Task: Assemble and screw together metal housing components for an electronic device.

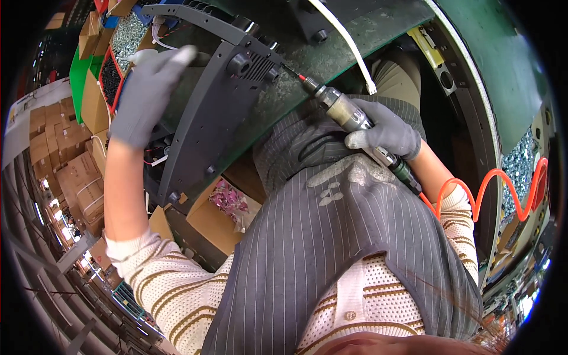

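My right hand [387,130], in a grey glove with pale fingertips, is closed around a pneumatic screwdriver [342,111]. The tool's thin bit points up and left, its tip close to the edge of a black metal casing [222,112]. That casing has round feet, vent slots and a curved side, and stands on a green-topped bench [378,23]. My left hand [148,94], gloved the same way, is raised left of the casing beside a red bin of black screws [110,77]. It is slightly blurred, its visible fingertips apart and no held object showing.
A coiled orange hose [503,174] runs from the screwdriver to the right. Silver screws [129,38] fill a box at the upper left. A white cable [346,38] hangs over the bench edge. Below lies an open carton [216,222] with pink packets; stacked cartons [71,154] stand left.
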The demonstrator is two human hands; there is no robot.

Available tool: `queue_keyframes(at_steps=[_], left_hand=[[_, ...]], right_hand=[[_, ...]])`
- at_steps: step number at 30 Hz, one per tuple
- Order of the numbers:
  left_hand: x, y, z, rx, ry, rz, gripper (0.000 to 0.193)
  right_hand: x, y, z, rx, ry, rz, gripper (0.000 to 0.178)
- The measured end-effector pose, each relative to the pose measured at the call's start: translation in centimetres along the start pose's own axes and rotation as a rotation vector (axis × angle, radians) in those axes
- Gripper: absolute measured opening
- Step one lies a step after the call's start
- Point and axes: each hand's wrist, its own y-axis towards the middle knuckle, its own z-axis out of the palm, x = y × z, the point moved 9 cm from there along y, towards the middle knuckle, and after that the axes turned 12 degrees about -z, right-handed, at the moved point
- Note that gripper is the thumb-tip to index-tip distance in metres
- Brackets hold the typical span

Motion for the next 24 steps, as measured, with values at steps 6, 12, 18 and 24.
queue_keyframes(at_steps=[6, 12, 18, 24], left_hand=[[4.3, 3.4, 9.0, 0.487, -0.241, -0.172, 0.035], [5.4, 4.4, 11.0, 0.537, -0.269, -0.068, 0.034], [6.5, 5.0, 11.6, 0.540, -0.287, 0.034, 0.032], [5.7, 4.8, 12.0, 0.539, -0.283, 0.163, 0.031]], right_hand=[[0.7, 0.3, 0.7, 0.001, 0.016, 0.067, 0.068], [0.4, 0.1, 0.5, -0.024, -0.017, -0.011, 0.063], [0.5, 0.0, 0.6, -0.030, -0.063, 0.020, 0.070], [0.7, 0.0, 0.4, -0.040, -0.068, -0.010, 0.072]])
